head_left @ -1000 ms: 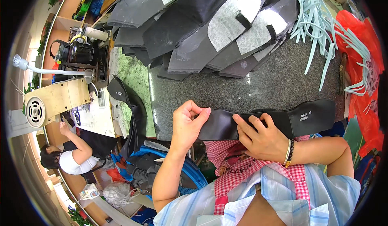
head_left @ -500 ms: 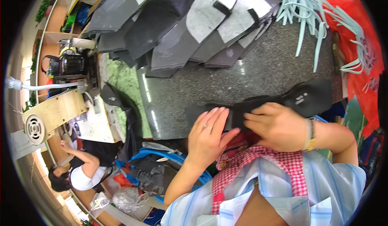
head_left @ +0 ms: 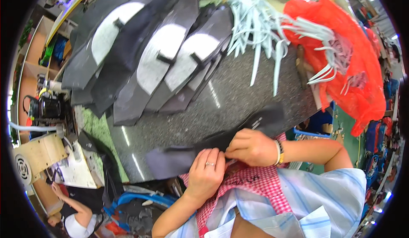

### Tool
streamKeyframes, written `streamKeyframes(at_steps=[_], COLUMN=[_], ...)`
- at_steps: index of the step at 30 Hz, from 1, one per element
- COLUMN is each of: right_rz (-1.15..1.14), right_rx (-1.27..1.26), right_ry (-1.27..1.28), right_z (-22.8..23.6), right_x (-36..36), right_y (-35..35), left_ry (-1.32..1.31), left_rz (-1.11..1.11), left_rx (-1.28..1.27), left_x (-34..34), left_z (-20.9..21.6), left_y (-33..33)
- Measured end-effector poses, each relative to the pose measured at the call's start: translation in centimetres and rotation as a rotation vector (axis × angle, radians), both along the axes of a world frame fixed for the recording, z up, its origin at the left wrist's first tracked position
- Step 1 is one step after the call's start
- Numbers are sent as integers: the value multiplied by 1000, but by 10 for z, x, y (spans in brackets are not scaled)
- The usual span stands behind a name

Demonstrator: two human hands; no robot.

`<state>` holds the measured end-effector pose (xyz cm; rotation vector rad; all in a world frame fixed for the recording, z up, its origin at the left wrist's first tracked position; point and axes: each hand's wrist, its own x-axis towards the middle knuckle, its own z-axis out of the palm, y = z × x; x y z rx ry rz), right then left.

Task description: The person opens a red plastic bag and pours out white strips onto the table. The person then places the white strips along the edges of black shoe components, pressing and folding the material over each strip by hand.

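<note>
Bright, fairly even light leaves white glare streaks on the dark table (head_left: 187, 129). Slight blur softens the long black piece (head_left: 267, 119). Fisheye distortion bends straight edges near the rim.

The left hand (head_left: 206, 173) is no longer pinching the left end of the black piece (head_left: 216, 142) but is working close beside the right hand (head_left: 252, 148).

Left hand (head_left: 207, 170) palm down, right hand (head_left: 251, 147) curled, fingertips close together; forearms (head_left: 313, 151) angled inward.
</note>
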<state>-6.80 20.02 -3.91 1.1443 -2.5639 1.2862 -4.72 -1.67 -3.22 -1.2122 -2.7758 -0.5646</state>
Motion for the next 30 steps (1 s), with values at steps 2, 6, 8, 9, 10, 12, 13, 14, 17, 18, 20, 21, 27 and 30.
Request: streamKeyframes(at_steps=[2, 6, 8, 9, 10, 12, 13, 14, 17, 18, 20, 21, 27, 30], right_rz=[64, 257, -289, -450, -530, -571, -541, -506, -482, -630, -693, -612, -730, -803], right_rx=[119, 44, 135, 241, 425, 652, 671, 556, 278, -59, -605, -746, -433, -405], right_ry=[17, -307, 33, 107, 208, 353, 384, 408, 485, 213, -205, -330, -508, -281], right_z=[6, 40, 49, 52, 52, 43, 36, 33, 24, 24, 28, 30, 32, 29], right_x=[-4, -36, -70, -83, -89, -100, -103, -103, -102, -100, -102, -104, -93, -69], right_y=[0, 39, 74, 100, 122, 153, 159, 162, 141, 128, 101, 90, 96, 121], left_ry=[69, -4, 63, 202, 457, 682, 726, 574, 633, 625, 519, 515, 269, 370], left_rz=[16, -12, 172, 317, 421, 671, 714, 798, 848, 799, 563, 502, 390, 347], left_rx=[-3, 51, 101, 101, 64, 3, -99, -161, -150, -19, 122, 107, -113, 136], left_x=[-3, -8, -6, -4, -3, -8, -16, -22, -47, -56, -83, -105, -209, -178], left_z=[-4, 3, 18, 30, 43, 62, 65, 67, 60, 56, 49, 48, 62, 68], left_y=[9, 6, -21, -45, -72, -131, -156, -173, -161, -136, -72, -42, 5, -7])
